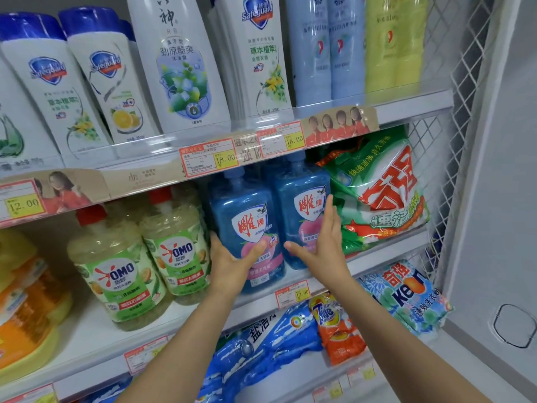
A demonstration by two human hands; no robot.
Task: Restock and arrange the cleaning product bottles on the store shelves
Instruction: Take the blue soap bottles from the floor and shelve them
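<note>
Our left grip (232, 263) grasps the left blue bottle (247, 216), thumb across its label and fingers round its left side. Our right grip (325, 248) is released, its straight fingers flat against the right blue bottle (299, 199) and its thumb spread leftward. Both bottles stand upright, side by side, on the white middle shelf (386, 252), just under the price rail (145, 175) above the grips. Left of the left grip stand two OMO bottles (122, 274); right of the right grip leans a green bag (377, 193). Below the grips, blue bags (261, 338) and an orange bag (337, 330) lie on a lower shelf (299, 373). Further right a white mesh panel (453, 112) closes the rack, with a pale wall (494, 199) beyond.
</note>
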